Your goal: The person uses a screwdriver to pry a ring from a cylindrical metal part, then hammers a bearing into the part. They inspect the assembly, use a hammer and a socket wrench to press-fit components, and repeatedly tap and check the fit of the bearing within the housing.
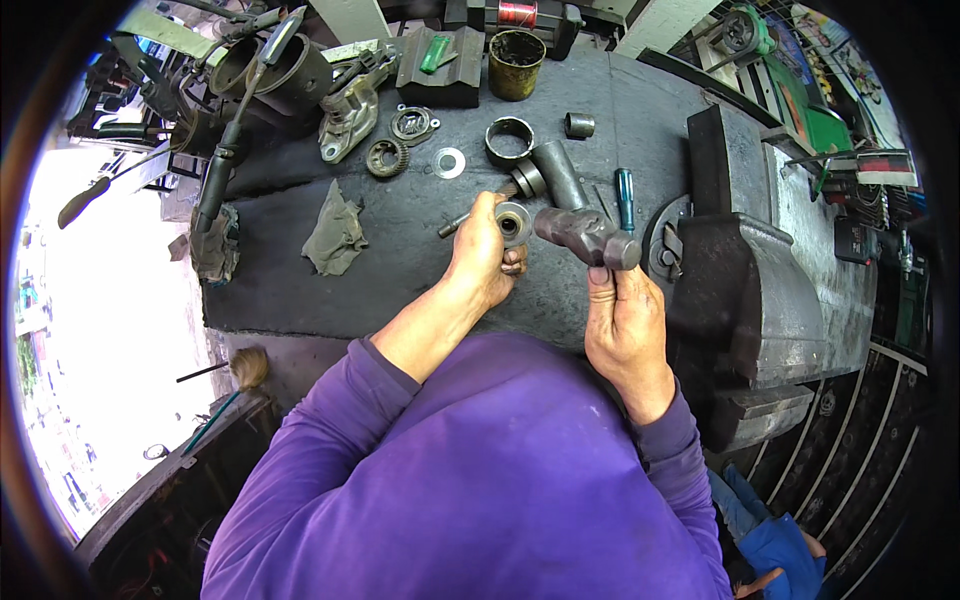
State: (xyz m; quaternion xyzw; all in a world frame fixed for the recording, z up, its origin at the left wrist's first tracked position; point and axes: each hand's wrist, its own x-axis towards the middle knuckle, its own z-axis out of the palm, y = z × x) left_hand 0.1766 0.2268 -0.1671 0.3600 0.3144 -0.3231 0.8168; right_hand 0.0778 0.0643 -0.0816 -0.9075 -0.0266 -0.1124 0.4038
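Note:
Close over the bench, my left hand [482,255] is closed around a round metal part [513,224] with a hole in its middle. A metal shaft [452,227] shows on the far side of that hand; whether it is also gripped I cannot tell. A hammer [588,238] is in my right hand [627,325], the thumb pressed along its handle. Its head lies level, one face toward the round part with a small gap between them. The handle is mostly hidden under the hand. Just beyond are a metal tube [560,175] and a stepped cylindrical part [527,180].
A vise [750,290] fills the bench's right side. Toward the back are a wide metal ring [509,140], a toothed ring [386,158], a washer [449,163] and a can [517,68]. A screwdriver [625,200] lies right, a rag [337,232] left. Another person [775,550] is at lower right.

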